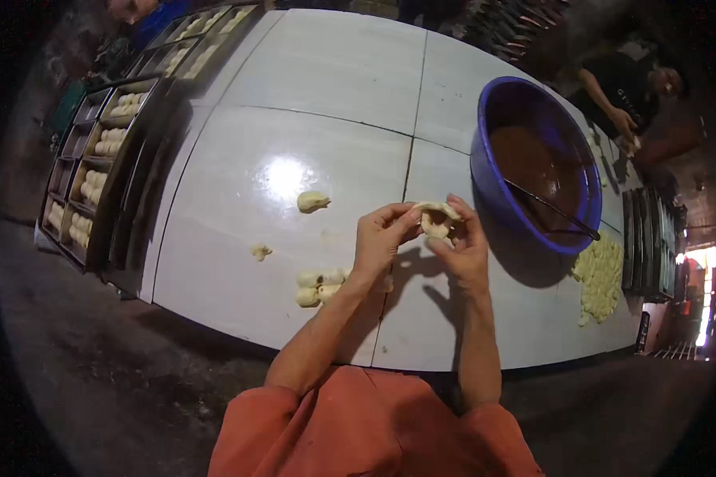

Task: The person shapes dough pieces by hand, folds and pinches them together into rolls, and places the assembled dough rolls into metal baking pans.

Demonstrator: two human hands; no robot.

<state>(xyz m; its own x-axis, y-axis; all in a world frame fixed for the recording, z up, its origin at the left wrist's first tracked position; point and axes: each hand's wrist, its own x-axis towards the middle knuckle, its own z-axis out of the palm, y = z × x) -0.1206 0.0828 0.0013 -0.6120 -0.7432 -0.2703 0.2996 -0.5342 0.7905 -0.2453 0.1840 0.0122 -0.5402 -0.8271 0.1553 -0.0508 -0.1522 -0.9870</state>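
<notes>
Between my two hands, above the white tiled table (239, 191), a piece of pale dough (435, 226) is stretched into a curved shape with a hollow in its middle. My left hand (380, 242) pinches its left side; my right hand (465, 246) grips the right side with thumb and fingers. Below my left wrist several rolled dough pieces (309, 289) lie in a cluster, partly hidden by my forearm. A single dough lump (313, 201) and a small scrap of dough (260, 251) rest to the left.
A large purple basin (485, 155) holds brown filling (533, 163) and a dark stick-like utensil (565, 213). Many flattened dough pieces (599, 274) lie at right, beside stacked dark metal pans (652, 238). Compartmented trays of dough (95, 179) stand left. Another person (628, 95) works at far right.
</notes>
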